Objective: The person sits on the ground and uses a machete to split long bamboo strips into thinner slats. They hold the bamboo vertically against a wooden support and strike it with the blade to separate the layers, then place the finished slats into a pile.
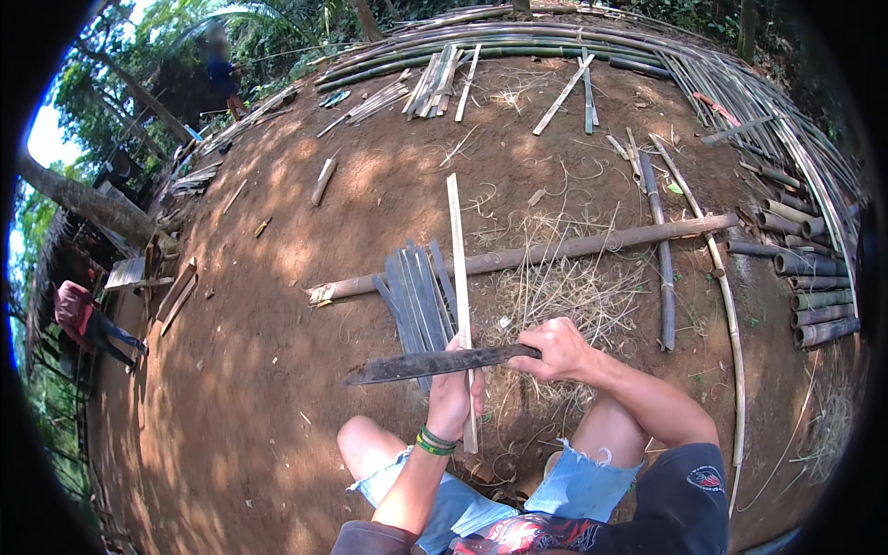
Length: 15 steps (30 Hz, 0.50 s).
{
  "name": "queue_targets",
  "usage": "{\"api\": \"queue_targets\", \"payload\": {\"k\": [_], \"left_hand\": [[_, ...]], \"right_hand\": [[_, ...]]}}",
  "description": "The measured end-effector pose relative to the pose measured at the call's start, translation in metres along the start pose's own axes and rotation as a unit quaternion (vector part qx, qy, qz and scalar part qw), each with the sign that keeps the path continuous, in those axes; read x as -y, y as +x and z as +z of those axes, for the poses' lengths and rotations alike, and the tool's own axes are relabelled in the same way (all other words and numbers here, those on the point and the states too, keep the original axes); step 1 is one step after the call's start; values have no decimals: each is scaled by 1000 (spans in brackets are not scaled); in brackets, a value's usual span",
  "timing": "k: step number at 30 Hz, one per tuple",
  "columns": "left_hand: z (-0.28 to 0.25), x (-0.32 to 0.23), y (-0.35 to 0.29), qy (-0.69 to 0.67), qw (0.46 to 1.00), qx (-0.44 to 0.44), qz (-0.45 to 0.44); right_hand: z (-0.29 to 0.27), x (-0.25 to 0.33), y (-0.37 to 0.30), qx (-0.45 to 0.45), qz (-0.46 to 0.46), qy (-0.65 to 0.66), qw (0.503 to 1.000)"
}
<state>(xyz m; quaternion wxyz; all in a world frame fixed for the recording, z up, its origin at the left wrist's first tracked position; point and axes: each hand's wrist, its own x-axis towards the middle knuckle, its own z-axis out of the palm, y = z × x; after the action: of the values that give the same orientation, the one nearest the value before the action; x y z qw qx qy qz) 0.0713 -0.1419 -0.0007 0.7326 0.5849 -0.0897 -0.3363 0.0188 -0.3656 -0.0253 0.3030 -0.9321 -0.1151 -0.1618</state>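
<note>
The bamboo strip (457, 231), pale and narrow, is in front of the seated person, its near end between the knees and its far end pointing away. The left hand (449, 398) is closed around its lower part; green and yellow bracelets (436, 441) circle that wrist. The right hand (555, 351) is clamped on the handle of a machete (407, 367). The hands are apart. The dark blade crosses over strip and left hand, edge contact undetermined. Beyond, dark strips (413, 301) lean across a long pole (573, 248) on the dirt ground (250, 370). Shavings (578, 310) are heaped near the right knee. Cut bamboo tubes (819, 301) are stacked at far right.
</note>
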Motion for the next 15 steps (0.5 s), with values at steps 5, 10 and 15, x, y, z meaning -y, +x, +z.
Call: {"api": "queue_targets", "payload": {"k": [5, 10, 15], "left_hand": [[5, 0, -27, 12, 998, 61, -2], [-7, 21, -75, -41, 993, 89, -62], [-35, 40, -101, -80, 990, 105, -55]], "right_hand": [[-3, -20, 5, -38, 72, -27, 996], [-29, -71, 7, -87, 216, -49, 971], [-38, -86, 8, -174, 356, 14, 918]]}}
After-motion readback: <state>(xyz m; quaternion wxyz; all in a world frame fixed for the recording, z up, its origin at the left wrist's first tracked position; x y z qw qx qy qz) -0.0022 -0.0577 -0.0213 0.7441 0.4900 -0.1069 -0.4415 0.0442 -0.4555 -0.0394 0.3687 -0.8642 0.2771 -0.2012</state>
